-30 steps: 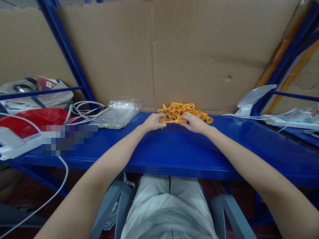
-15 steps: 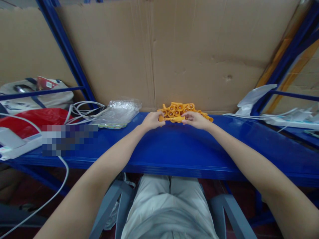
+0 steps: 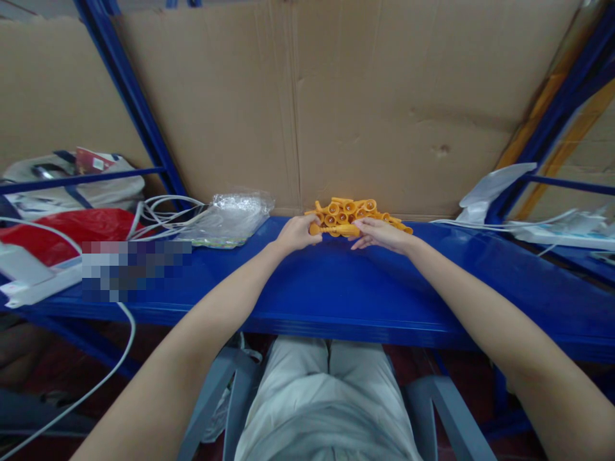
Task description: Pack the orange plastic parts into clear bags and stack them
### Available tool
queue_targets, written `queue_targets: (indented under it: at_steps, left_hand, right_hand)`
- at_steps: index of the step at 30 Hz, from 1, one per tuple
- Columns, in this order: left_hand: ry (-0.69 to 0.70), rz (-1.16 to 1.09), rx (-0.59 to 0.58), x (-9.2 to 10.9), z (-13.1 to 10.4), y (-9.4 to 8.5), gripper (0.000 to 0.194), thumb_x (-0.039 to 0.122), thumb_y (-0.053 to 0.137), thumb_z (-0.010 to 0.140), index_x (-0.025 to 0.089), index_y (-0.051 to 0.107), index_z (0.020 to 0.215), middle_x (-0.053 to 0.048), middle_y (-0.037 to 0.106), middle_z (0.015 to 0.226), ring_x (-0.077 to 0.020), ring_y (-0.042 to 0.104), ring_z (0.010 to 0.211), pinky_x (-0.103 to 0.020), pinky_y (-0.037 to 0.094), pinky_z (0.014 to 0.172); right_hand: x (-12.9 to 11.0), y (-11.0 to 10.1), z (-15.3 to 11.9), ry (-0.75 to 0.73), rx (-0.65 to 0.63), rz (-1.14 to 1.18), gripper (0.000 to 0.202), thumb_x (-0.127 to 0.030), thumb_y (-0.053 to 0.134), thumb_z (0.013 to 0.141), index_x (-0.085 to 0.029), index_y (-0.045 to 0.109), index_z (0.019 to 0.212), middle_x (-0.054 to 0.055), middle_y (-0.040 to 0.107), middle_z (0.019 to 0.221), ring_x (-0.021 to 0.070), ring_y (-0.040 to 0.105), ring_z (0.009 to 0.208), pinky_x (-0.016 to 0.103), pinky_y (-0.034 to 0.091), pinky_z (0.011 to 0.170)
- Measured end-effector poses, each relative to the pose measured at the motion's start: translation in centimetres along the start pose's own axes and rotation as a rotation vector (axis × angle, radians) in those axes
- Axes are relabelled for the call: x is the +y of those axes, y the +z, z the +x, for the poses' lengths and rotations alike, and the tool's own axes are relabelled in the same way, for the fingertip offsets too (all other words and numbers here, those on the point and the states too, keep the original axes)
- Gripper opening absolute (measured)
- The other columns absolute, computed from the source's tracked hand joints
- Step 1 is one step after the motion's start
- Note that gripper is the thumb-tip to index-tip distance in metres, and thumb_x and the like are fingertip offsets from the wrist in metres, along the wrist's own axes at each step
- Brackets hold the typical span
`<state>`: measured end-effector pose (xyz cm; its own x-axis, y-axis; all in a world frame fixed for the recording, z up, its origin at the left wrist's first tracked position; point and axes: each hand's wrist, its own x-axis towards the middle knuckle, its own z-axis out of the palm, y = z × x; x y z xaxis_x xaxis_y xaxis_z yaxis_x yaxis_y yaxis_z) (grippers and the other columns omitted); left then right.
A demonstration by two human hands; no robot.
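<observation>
A yellow plastic piece (image 3: 339, 229), a slim stem with a rounded left end, lies level between my two hands. My left hand (image 3: 298, 234) is closed around its left end, thumb and fingers pinching it. At the other end, my right hand (image 3: 382, 234) pinches it between thumb and forefinger, while the lower fingers stretch out loosely below. Just behind my hands is a pile of similar yellow pieces (image 3: 350, 207), several with round cup-shaped ends facing me and a small shiny spot inside. My fingers partly hide the held piece and the pile.
Everything rests on a blue table (image 3: 327, 288) backed by a cardboard panel (image 3: 365, 102). To the left are clear plastic bags (image 3: 235, 218), white cables (image 3: 163, 205), a red bag (image 3: 96, 230) and a white power strip (image 3: 43, 282). A white plastic object (image 3: 490, 192) stands at right.
The right hand's lower fingers have spread out and downward, with its thumb and forefinger still at the yellow piece's end. My left hand keeps its hold. The whole view shifts very slightly.
</observation>
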<state>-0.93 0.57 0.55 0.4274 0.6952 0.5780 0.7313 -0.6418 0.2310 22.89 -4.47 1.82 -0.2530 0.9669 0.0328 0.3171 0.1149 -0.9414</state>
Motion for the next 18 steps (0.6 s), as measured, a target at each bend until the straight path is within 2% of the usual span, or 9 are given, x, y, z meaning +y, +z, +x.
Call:
queue_targets:
  at_steps: [2, 4, 6, 9, 12, 15, 18]
  left_hand:
    - [0.01, 0.009, 0.009, -0.07, -0.01, -0.04, 0.027, 0.022, 0.065, 0.064, 0.017, 0.068, 0.091, 0.003, 0.06, 0.062, -0.0118, 0.05, 0.055, -0.023, 0.033, 0.054]
    - [0.023, 0.018, 0.025, -0.08, -0.05, -0.14, 0.028, 0.023, 0.065, 0.065, 0.017, 0.068, 0.092, 0.003, 0.061, 0.064, -0.012, 0.052, 0.056, -0.022, 0.034, 0.055]
    - [0.029, 0.03, 0.035, -0.02, -0.11, -0.25, 0.03, 0.024, 0.065, 0.066, 0.017, 0.067, 0.095, 0.002, 0.063, 0.066, -0.0125, 0.053, 0.058, -0.023, 0.035, 0.056]
    - [0.034, 0.036, 0.037, 0.21, -0.19, -0.34, 0.031, 0.024, 0.064, 0.066, 0.017, 0.067, 0.097, 0.001, 0.064, 0.07, -0.0134, 0.055, 0.061, -0.023, 0.037, 0.058]
    - [0.041, 0.028, 0.038, 0.45, -0.2, -0.36, 0.03, 0.023, 0.064, 0.067, 0.017, 0.066, 0.096, 0.001, 0.065, 0.072, -0.014, 0.057, 0.063, -0.023, 0.039, 0.059]
    - [0.026, 0.031, 0.017, 0.54, -0.14, -0.39, 0.029, 0.023, 0.064, 0.067, 0.016, 0.066, 0.095, 0.0, 0.065, 0.072, -0.015, 0.058, 0.064, -0.024, 0.039, 0.06]
    - [0.005, 0.044, 0.003, 0.44, -0.06, -0.41, 0.029, 0.023, 0.064, 0.067, 0.015, 0.067, 0.094, -0.001, 0.065, 0.07, -0.0156, 0.058, 0.063, -0.024, 0.038, 0.059]
  right_hand:
    - [0.05, -0.26, -0.1, -0.024, -0.025, -0.014, 0.024, -0.027, 0.06, 0.092, -0.02, 0.048, 0.111, 0.009, 0.072, 0.104, 0.0136, 0.072, 0.074, 0.032, 0.058, 0.082]
    - [0.18, -0.4, -0.1, -0.054, -0.021, -0.011, 0.028, -0.027, 0.065, 0.088, -0.019, 0.049, 0.109, 0.009, 0.073, 0.101, 0.0135, 0.071, 0.07, 0.032, 0.059, 0.079]
    - [0.34, -0.38, 0.03, -0.07, -0.035, 0.008, 0.026, -0.038, 0.064, 0.089, -0.017, 0.053, 0.099, 0.011, 0.074, 0.091, 0.015, 0.07, 0.063, 0.032, 0.06, 0.07]
    - [0.51, -0.17, 0.32, -0.057, -0.037, 0.016, 0.045, -0.06, 0.052, 0.089, -0.016, 0.056, 0.082, 0.012, 0.072, 0.073, 0.016, 0.066, 0.051, 0.029, 0.057, 0.053]
    - [0.44, -0.07, 0.41, -0.02, -0.003, -0.037, 0.061, -0.071, 0.038, 0.088, -0.015, 0.058, 0.074, 0.011, 0.069, 0.061, 0.0139, 0.06, 0.042, 0.024, 0.047, 0.04]
    - [0.07, -0.24, 0.18, 0.01, -0.002, -0.105, 0.06, -0.07, 0.037, 0.09, -0.015, 0.06, 0.079, 0.012, 0.072, 0.069, 0.012, 0.06, 0.042, 0.021, 0.042, 0.037]
    - [-0.28, -0.56, -0.04, -0.028, 0.032, -0.156, 0.033, -0.049, 0.061, 0.088, -0.016, 0.06, 0.096, 0.01, 0.074, 0.092, 0.0105, 0.066, 0.053, 0.018, 0.045, 0.043]
